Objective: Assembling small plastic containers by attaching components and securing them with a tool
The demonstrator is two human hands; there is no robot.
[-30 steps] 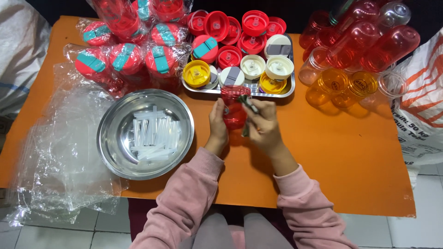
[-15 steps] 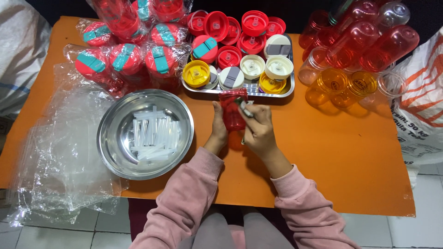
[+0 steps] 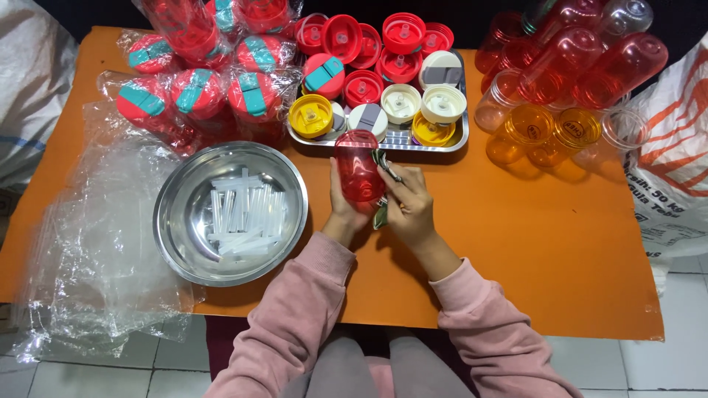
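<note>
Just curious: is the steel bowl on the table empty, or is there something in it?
Not empty. The bowl holds a loose pile of clear straws lying flat on its bottom.

A bowl (image 3: pixel 230 214) of straws (image 3: pixel 243 217) is set left of the hands; a tray (image 3: pixel 442 144) of lids (image 3: pixel 402 33) lies behind.

A small packing or assembly workplace, likely home-based. An orange bench (image 3: pixel 531 243) on a tiled floor (image 3: pixel 678 361) carries goods in bulk: a metal tray (image 3: pixel 450 144) of loose bottle lids, stacked red and orange cups (image 3: pixel 568 66), wrapped finished bottles (image 3: pixel 192 96), a steel bowl (image 3: pixel 184 243) of straws, plastic sheets (image 3: pixel 88 250), and big sacks (image 3: pixel 675 147) alongside.
</note>
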